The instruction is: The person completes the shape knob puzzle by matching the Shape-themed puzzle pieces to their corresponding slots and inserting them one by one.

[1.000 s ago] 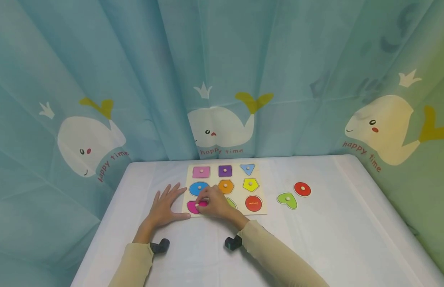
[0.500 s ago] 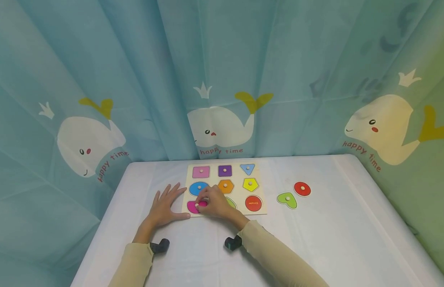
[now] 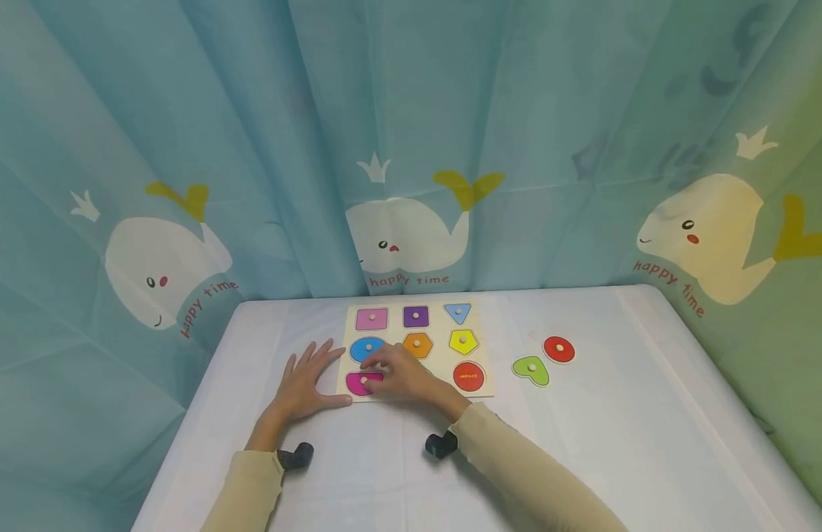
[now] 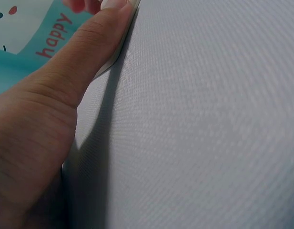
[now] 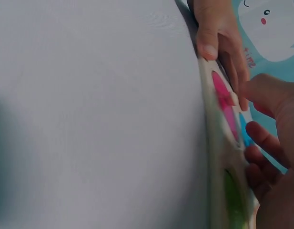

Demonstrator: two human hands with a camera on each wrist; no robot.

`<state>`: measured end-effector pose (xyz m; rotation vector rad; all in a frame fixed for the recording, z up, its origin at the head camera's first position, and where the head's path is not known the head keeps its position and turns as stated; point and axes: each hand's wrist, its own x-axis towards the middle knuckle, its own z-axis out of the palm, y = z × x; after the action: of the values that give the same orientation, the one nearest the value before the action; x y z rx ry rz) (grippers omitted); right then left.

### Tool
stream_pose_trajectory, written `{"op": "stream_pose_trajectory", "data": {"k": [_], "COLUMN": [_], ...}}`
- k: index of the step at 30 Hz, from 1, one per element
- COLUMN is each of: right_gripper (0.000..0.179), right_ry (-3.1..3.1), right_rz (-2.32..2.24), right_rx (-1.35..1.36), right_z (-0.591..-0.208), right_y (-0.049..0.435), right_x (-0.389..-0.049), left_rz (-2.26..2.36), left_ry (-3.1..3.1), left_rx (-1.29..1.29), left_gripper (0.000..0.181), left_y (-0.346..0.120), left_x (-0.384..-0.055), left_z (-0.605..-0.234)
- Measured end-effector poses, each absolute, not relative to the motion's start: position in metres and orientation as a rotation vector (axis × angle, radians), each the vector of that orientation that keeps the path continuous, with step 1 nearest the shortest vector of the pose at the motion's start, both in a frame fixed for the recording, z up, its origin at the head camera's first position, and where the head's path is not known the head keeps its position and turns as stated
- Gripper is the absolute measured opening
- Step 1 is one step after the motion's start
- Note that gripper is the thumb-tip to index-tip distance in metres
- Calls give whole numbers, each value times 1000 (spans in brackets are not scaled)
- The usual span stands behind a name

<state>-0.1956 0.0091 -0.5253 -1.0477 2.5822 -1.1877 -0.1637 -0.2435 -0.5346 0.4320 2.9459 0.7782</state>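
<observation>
A pale wooden peg puzzle board (image 3: 437, 326) lies on the table. My left hand (image 3: 304, 386) is spread beside its left edge, with the thumb (image 4: 85, 52) at the near corner. The magenta half-round piece (image 3: 354, 383) with a white knob lies in the front left of the board. Over that piece hovers my right hand (image 3: 404, 375), thumb and index finger parted and nothing between them. In the right wrist view its fingers (image 5: 263, 136) are apart from the magenta piece (image 5: 225, 102). The right hand covers most of the board's green spot (image 5: 235, 200).
Right of the board lie a green heart piece (image 3: 532, 371) and a red round piece (image 3: 560, 349), both with knobs. A red circle spot (image 3: 468, 377) shows lettering. Blue oval (image 3: 359, 350), orange and yellow knobbed pieces sit in the board. A whale-printed curtain (image 3: 411, 111) hangs behind.
My right thumb and fingers have let go of the magenta piece's knob and spread apart. The right wrist has shifted slightly to the right. My left hand stays put.
</observation>
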Motion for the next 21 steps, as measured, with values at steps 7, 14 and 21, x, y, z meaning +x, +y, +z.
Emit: {"op": "stream_pose_trajectory", "data": {"k": [7, 14, 21], "right_gripper": [37, 37, 36], "right_ry": [2478, 2523, 2606], "right_rz": [-1224, -1292, -1343], "right_rx": [-1089, -1071, -1060], "right_z": [-509, -498, -489], "right_y": [28, 60, 98], "right_x": [-193, -196, -201], "left_rz": [789, 757, 778], "left_ry": [2944, 2934, 2926], "left_rx": [437, 402, 391], "left_gripper": [96, 99, 100], "left_y": [-243, -241, -241], "left_x": [-163, -164, -163], "left_z": [-532, -530, -529]}}
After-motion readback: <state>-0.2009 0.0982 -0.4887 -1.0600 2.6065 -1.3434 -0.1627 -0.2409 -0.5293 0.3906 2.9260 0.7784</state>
